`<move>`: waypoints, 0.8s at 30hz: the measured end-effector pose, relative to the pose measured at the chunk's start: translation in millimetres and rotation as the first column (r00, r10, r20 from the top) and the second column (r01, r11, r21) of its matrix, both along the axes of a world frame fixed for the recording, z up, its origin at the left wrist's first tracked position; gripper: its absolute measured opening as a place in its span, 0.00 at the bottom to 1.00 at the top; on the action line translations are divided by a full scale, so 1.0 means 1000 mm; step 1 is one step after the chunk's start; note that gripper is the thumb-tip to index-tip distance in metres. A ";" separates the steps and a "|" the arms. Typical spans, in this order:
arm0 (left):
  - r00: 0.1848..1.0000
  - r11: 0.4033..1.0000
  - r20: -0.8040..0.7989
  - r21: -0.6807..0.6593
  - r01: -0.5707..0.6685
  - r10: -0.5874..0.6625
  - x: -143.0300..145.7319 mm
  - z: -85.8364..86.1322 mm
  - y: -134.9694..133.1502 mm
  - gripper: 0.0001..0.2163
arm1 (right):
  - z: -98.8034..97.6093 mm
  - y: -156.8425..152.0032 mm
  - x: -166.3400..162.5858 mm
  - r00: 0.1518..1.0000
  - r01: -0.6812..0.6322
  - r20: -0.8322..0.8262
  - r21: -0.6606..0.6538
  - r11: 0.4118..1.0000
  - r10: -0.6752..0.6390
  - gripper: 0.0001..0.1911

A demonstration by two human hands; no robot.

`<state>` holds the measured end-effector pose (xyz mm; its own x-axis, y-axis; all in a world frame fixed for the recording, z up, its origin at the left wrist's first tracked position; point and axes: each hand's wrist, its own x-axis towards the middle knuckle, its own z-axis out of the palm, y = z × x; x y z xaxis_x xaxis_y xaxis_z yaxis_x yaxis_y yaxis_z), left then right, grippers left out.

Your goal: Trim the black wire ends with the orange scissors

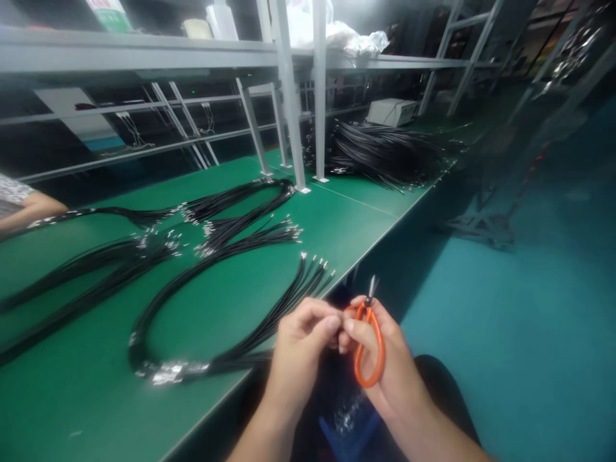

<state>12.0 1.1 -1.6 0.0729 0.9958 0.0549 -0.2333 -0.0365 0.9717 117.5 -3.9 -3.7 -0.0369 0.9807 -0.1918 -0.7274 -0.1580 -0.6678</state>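
My right hand [380, 340] holds a pair of orange-handled scissors [381, 366], their short metal blades pointing up and away from me. Its thumb and fingertips meet those of my left hand [305, 340], which is closed in a pinch. Whatever lies between the fingertips is too small or hidden to make out. Just left of my hands, the loose ends of a bundle of black cables [289, 295] fan out at the table edge. That bundle curves round in a loop, with shiny clear wrapping [173, 372] about its near part.
More black cable bundles [86, 276] lie across the green table [216, 308]. A big cable pile [385, 151] sits beyond the white posts [291, 109]. Another person's arm [41, 208] rests at the left. Below my hands is a blue container [349, 433] with small bits.
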 end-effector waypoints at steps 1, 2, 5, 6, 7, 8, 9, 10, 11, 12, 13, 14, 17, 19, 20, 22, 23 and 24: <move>1.000 1.000 0.013 0.007 0.005 -0.005 -0.001 -0.001 0.000 0.05 | -0.001 0.001 0.001 1.000 -0.002 -0.008 -0.002 1.000 0.002 0.10; 1.000 1.000 0.028 0.007 -0.001 0.001 -0.001 -0.002 0.000 0.05 | -0.001 0.001 0.001 1.000 0.000 -0.012 -0.008 1.000 0.000 0.10; 0.995 0.999 0.098 -0.021 -0.027 0.029 0.000 -0.003 -0.001 0.06 | -0.002 0.003 0.002 1.000 0.006 -0.012 -0.035 0.999 -0.007 0.10; 0.992 0.999 0.119 -0.035 -0.030 0.034 0.001 -0.003 -0.001 0.06 | -0.002 0.003 0.002 1.000 0.007 -0.010 -0.042 0.999 -0.007 0.11; 0.990 0.998 0.134 -0.049 -0.028 0.035 0.002 -0.003 -0.001 0.06 | -0.002 0.003 0.002 1.000 0.005 -0.007 -0.043 0.999 -0.006 0.11; 0.989 0.998 0.143 -0.058 -0.021 0.029 0.002 -0.003 -0.001 0.05 | -0.002 0.004 0.002 1.000 0.006 -0.006 -0.043 0.999 -0.006 0.11; 0.989 0.998 0.147 -0.057 -0.013 0.021 0.003 -0.002 -0.001 0.04 | -0.002 0.004 0.002 1.000 0.009 -0.005 -0.040 0.999 -0.009 0.11; 0.989 0.999 0.150 -0.051 -0.007 0.015 0.004 -0.002 -0.001 0.03 | -0.002 0.004 0.001 1.000 0.012 -0.005 -0.039 0.999 -0.013 0.11; 0.988 0.999 0.156 -0.040 -0.005 0.011 0.005 -0.002 0.000 0.03 | -0.002 0.005 0.001 1.000 0.014 -0.007 -0.039 0.999 -0.014 0.11; 0.986 1.000 0.164 -0.031 -0.003 0.008 0.005 -0.002 0.000 0.04 | -0.001 0.005 0.001 1.000 0.014 -0.012 -0.041 0.999 -0.015 0.11; 0.985 1.000 0.171 -0.027 -0.003 0.007 0.004 -0.003 0.001 0.05 | -0.001 0.005 0.001 1.000 0.013 -0.020 -0.043 0.999 -0.014 0.11; 0.984 1.000 0.176 -0.031 -0.006 0.011 0.004 -0.004 0.002 0.05 | -0.001 0.006 0.001 1.000 0.008 -0.027 -0.047 0.999 -0.009 0.11; 0.989 0.998 0.146 -0.063 -0.010 0.019 -0.002 -0.005 0.003 0.05 | 0.000 0.006 0.001 0.999 -0.011 -0.045 -0.057 0.998 0.008 0.11; 0.996 0.998 0.075 -0.043 -0.049 0.052 -0.006 -0.004 0.002 0.03 | 0.002 0.006 0.001 0.999 -0.016 -0.045 -0.061 0.998 0.013 0.10; 0.996 0.996 0.012 -0.005 -0.093 0.093 -0.009 -0.002 0.002 0.02 | 0.002 0.006 0.001 0.999 -0.015 -0.041 -0.061 0.998 0.013 0.10; 0.957 0.966 -0.178 0.157 -0.204 0.231 -0.012 0.002 0.000 0.02 | 0.003 0.006 0.001 0.999 -0.010 -0.037 -0.058 0.998 0.008 0.09; 0.908 0.935 -0.285 0.266 -0.234 0.308 -0.013 0.005 -0.001 0.04 | 0.004 0.007 0.001 0.999 -0.011 -0.041 -0.058 0.998 0.008 0.10; 0.845 0.899 -0.379 0.366 -0.239 0.378 -0.013 0.007 -0.002 0.05 | 0.004 0.007 0.000 0.999 -0.013 -0.047 -0.059 0.998 0.011 0.10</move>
<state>-1.4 -0.8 5.6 -0.1499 0.9111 0.3839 0.2774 -0.3339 0.9009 117.6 3.0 0.2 -0.0588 0.9672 -0.2472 -0.7556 -0.2049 -0.6222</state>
